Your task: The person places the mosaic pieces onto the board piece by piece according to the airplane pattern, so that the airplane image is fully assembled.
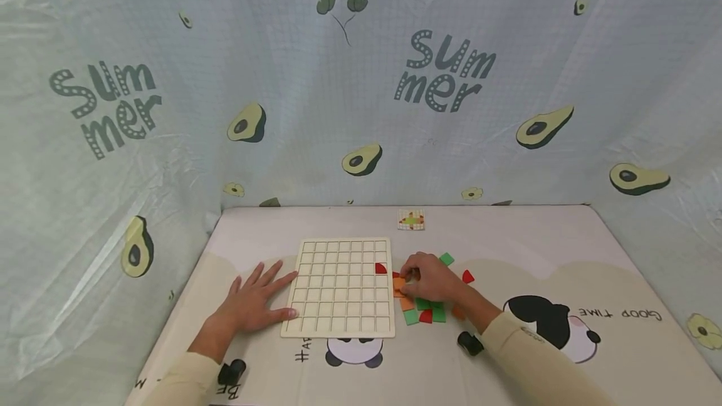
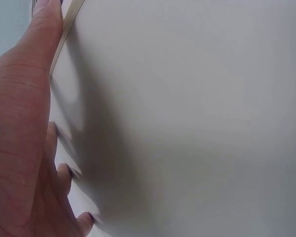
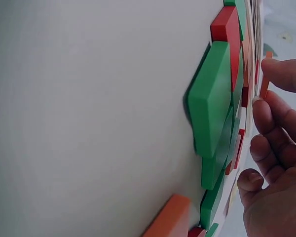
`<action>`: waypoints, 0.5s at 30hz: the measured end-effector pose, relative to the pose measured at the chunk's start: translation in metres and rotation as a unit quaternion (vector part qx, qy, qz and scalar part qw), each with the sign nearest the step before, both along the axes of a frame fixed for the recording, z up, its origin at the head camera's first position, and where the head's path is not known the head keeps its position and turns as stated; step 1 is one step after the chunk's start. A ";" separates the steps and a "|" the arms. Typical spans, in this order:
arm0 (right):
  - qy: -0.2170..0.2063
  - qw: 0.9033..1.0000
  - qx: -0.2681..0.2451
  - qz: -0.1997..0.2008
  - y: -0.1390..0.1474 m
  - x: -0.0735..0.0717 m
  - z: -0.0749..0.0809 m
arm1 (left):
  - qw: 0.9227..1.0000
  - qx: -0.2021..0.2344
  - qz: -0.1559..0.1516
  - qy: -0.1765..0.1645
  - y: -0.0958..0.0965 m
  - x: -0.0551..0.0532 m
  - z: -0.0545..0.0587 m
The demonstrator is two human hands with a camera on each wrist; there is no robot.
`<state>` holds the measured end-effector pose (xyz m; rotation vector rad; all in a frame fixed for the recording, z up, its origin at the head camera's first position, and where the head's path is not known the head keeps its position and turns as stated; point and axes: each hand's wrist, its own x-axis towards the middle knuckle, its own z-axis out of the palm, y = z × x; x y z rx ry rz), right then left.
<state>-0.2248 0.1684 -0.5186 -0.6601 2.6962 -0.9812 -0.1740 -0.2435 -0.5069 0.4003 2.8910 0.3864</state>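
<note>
A pale gridded board [image 1: 341,290] lies on the table in the head view, with a red quarter-round tile [image 1: 381,268] in a cell near its right edge. My left hand [image 1: 254,302] rests with fingers spread at the board's left side, index fingertip and thumb tip right at the rim. In the left wrist view the thumb [image 2: 32,54] reaches the board's edge. Just right of the board is my right hand [image 1: 434,277], over a loose pile of tiles. Its thumb and index finger pinch a thin orange tile [image 3: 264,89], seen edge-on in the right wrist view.
Green tiles [image 3: 210,94], red tiles [image 1: 425,316] and orange tiles [image 1: 406,303] lie loosely around and under the right hand. A small pattern card [image 1: 411,220] lies behind the board. A printed curtain [image 1: 361,80] borders the table's back and sides.
</note>
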 end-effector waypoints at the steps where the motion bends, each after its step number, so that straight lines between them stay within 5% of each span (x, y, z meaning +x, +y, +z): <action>1: -0.001 1.000 0.000 -0.001 -0.001 0.000 0.000 | 1.000 0.000 0.001 -0.001 0.000 0.000 0.000; 15: 0.002 1.000 0.006 -0.013 -0.010 -0.001 0.000 | 1.000 -0.012 0.007 -0.011 0.001 0.001 0.002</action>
